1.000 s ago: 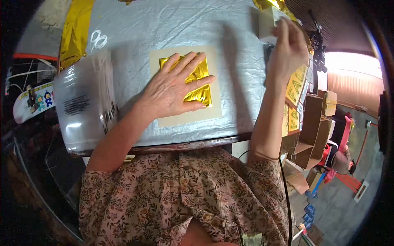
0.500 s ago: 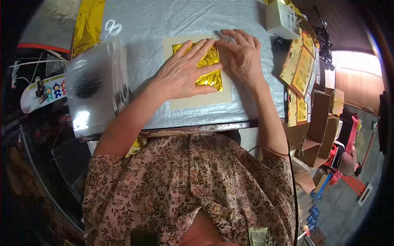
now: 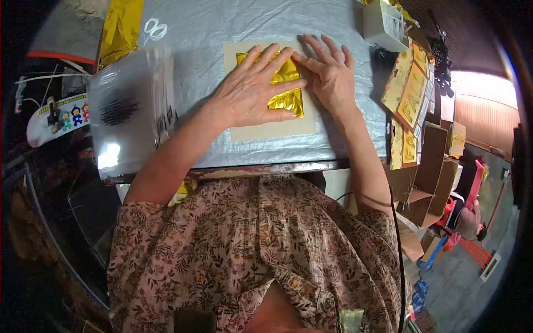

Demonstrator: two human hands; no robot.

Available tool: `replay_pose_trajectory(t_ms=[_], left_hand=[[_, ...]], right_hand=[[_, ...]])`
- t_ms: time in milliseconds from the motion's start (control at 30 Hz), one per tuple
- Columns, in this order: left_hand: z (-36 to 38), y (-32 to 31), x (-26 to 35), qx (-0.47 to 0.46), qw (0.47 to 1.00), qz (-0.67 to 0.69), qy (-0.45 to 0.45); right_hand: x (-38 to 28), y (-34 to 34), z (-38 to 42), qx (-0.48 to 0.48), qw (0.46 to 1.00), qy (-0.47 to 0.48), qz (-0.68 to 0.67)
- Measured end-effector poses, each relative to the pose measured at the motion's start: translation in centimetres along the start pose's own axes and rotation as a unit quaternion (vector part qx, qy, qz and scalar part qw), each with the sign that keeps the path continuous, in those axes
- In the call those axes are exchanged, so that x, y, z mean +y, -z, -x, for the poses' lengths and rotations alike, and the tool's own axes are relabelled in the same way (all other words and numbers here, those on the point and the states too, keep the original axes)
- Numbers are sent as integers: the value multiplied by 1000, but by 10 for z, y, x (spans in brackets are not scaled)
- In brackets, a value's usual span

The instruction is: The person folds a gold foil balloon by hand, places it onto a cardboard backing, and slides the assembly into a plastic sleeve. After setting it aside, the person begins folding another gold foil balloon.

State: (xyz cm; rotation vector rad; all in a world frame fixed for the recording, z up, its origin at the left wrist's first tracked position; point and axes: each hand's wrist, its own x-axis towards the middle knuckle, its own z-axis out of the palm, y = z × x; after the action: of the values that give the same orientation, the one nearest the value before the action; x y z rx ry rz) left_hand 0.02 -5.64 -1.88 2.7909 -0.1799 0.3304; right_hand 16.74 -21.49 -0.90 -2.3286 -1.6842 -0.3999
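Note:
My left hand [image 3: 251, 91] lies flat with spread fingers on a shiny gold foil sheet [image 3: 286, 101], covering much of its left part. Beneath the foil is a larger beige card [image 3: 272, 130], its border showing on every side. At the card's right side, my right hand [image 3: 333, 83] rests with its fingers apart, and its thumb reaches left to the foil's upper right edge, close to the left fingertips. I see nothing held in either hand.
A silvery sheet [image 3: 202, 66] covers the table. Clear plastic sleeves [image 3: 125, 119] are stacked on the left, near white rings [image 3: 155, 29] and gold foil [image 3: 120, 33]. To the right stand a white container [image 3: 383, 25], printed packs [image 3: 410, 102] and cardboard boxes [image 3: 430, 161]. A person [image 3: 466, 216] is farther right.
The fingers of my right hand have straightened and spread a little more. My left hand stays pressed on the foil, and the whole view has shifted slightly.

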Motion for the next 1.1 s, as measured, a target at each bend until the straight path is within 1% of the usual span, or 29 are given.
replay_pose_trajectory(t_ms=[67, 100, 167, 200, 267, 300, 333, 367, 433, 500, 533, 600, 633, 667, 767, 867, 933, 967, 1000, 1067, 1100], left_hand=[[1, -2, 0, 11, 1000, -11, -8], [1, -1, 1, 6, 1000, -15, -9], [0, 0, -2, 7, 1000, -22, -6], [0, 0, -2, 8, 1000, -25, -8], [2, 0, 0, 8, 999, -29, -14], [1, 1, 0, -13, 998, -58, -8], [1, 1, 1, -34, 996, -86, -2], [2, 0, 0, -33, 996, -87, -5], [2, -5, -2, 25, 997, -67, -14], [2, -9, -3, 34, 997, -67, -13], [2, -11, -2, 40, 997, -67, -8], [3, -11, -3, 41, 997, -63, -5], [3, -10, -3, 37, 998, -58, 0], [3, -9, -2, 42, 997, -58, 1], [3, -11, -3, 36, 998, -51, 11], [5, -13, -4, 64, 997, -44, 3], [4, -7, -1, 26, 998, -48, 14], [3, -9, -1, 29, 998, -47, 14], [4, -14, -3, 33, 998, -47, 17], [4, -14, -3, 37, 998, -48, 23], [4, -10, -1, 22, 998, -49, 26]], right_hand=[[-3, 7, 2, -30, 994, -45, -92], [-4, 12, 5, -28, 995, -45, -89], [-8, 21, 13, -3, 967, -105, -231], [-14, 25, 17, -4, 968, -104, -230], [-30, 30, 23, -44, 954, -216, -203], [-36, 29, 23, -33, 958, -227, -173], [-41, 28, 24, -30, 958, -229, -172], [-45, 27, 24, -15, 957, -234, -172], [-49, 28, 19, 1, 956, -238, -169], [-50, 28, 12, -48, 952, -269, -141], [-51, 31, 10, -46, 952, -269, -137], [-46, 39, 2, -78, 913, -329, -227], [-34, 29, 1, -105, 918, -303, -234], [-22, 24, 3, -105, 920, -300, -230], [-13, 24, -5, -162, 866, -381, -281], [-23, 37, -11, -154, 863, -376, -301], [-5, 10, -6, -156, 864, -380, -290], [3, 1, -4, -159, 864, -386, -282], [-1, 6, -6, -159, 864, -386, -280], [-18, 17, -17, -173, 909, -360, -118], [-16, 13, -16, -174, 909, -359, -120]])
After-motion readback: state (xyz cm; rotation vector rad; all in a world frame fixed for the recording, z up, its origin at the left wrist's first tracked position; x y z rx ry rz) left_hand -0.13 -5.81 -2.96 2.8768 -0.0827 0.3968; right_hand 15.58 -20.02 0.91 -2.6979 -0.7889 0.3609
